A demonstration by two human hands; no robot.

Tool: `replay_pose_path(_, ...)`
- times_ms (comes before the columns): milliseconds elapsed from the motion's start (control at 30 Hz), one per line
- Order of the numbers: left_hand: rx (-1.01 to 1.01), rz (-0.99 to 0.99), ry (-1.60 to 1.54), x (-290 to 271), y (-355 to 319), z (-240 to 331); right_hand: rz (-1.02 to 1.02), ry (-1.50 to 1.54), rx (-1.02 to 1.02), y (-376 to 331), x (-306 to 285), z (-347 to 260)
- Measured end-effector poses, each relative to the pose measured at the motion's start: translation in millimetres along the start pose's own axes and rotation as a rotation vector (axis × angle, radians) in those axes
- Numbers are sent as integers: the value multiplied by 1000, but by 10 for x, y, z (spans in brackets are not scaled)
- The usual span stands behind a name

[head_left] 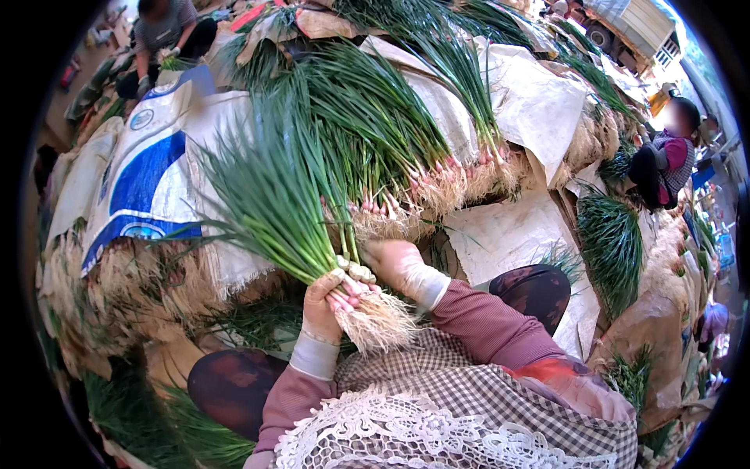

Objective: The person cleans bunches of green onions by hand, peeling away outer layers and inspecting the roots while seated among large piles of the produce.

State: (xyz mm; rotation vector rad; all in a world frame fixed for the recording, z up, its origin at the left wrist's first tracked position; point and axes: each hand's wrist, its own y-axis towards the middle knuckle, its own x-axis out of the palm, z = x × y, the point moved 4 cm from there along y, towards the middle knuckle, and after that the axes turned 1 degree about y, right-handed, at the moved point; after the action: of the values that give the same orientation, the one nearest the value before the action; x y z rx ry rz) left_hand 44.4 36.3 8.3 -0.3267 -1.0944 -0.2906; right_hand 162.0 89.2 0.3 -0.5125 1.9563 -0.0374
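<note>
My left hand [322, 305], in a pale glove, is wrapped round a bunch of green garlic [293, 227] just above the pinkish bulbs. The leaves fan up and to the left, and pale stringy roots [379, 322] hang out below the hand. Close on the right of the bunch is my right hand [397, 264], its fingers curled in beside the stems and slightly blurred; what they hold is hidden. Beyond both hands, more green garlic [375, 117] lies in a row on a heap, bulbs and roots toward me.
A white and blue woven sack [144, 176] covers stacked roots on the left. Pale sheets [527, 102] lie over the heap, and another sheet [508, 242] lies right of my hands. More green garlic [609, 246] is at right. One person [668, 160] sits at right, another [168, 35] at far left.
</note>
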Motion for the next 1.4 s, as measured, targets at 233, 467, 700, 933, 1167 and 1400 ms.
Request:
replay_pose_path(233, -6, 166, -60, -241, -43, -114, -218, -11, 163, 251, -404, 530)
replay_pose_path(467, -58, 165, 4, -231, 23, -168, 232, -266, 349, 722, -883, 1017)
replay_pose_path(700, 68, -5, -114, -30, -31, 74, 263, 565, 178, 386, -1240, 864)
replay_pose_path(933, 62, 123, -114, -121, 41, 14, 162, 1099, -4, 56, -530, 532)
replay_pose_path(1167, 27, 122, -7, -198, 40, -123, -306, 1078, -3, -370, 211, 83)
replay_pose_path(1400, -69, 156, 200, -261, 27, -151, 140, 360, -105, 88, -290, 70)
